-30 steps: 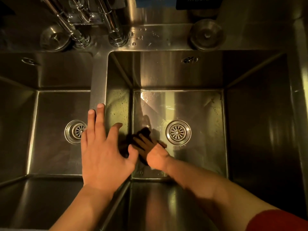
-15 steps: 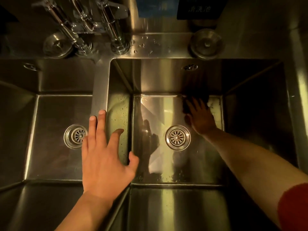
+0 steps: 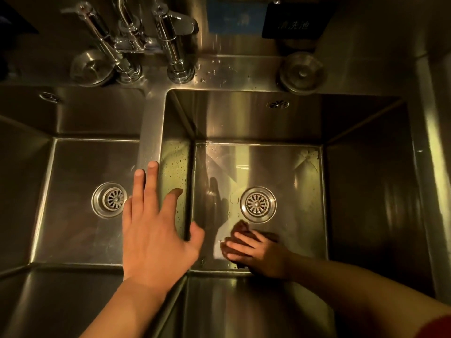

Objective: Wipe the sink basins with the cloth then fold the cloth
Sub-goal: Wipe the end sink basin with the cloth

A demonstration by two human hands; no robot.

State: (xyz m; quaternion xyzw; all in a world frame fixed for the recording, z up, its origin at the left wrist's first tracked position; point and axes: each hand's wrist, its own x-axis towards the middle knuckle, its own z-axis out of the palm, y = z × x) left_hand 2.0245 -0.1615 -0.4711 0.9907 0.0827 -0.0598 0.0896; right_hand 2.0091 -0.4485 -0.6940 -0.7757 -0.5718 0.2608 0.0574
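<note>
Dark brown and bunched, the cloth (image 3: 240, 229) lies on the floor of the right basin (image 3: 288, 245), near its front edge and just in front of the drain (image 3: 258, 204); only a crumpled lobe and a thin strip of it show past the fingers, and its texture is lost in shadow. The right hand (image 3: 258, 252) presses down on it with fingers straight and spread flat, the forearm reaching in from the lower right with a red sleeve (image 3: 436, 328) at the picture's corner. The left hand (image 3: 156, 237) is wide open, palm down, fingers splayed, resting on the divider (image 3: 150, 132) between the two basins, with the thumb reaching toward the right basin. Brushed stainless steel makes up everything around: the left basin (image 3: 73, 228) with its own round drain strainer (image 3: 109, 200), the steep walls, and the back ledge (image 3: 244, 71). Water droplets speckle the right basin's left wall and the ledge, and a wet sheen streaks the floor beside the cloth. On the ledge stand chrome taps (image 3: 170, 37) and two round metal stoppers (image 3: 302, 72), one at each side. Behind them a blue label (image 3: 235, 19) and a black sign (image 3: 294, 24) with pale characters hang on the splashback. The light is dim and yellowish.
</note>
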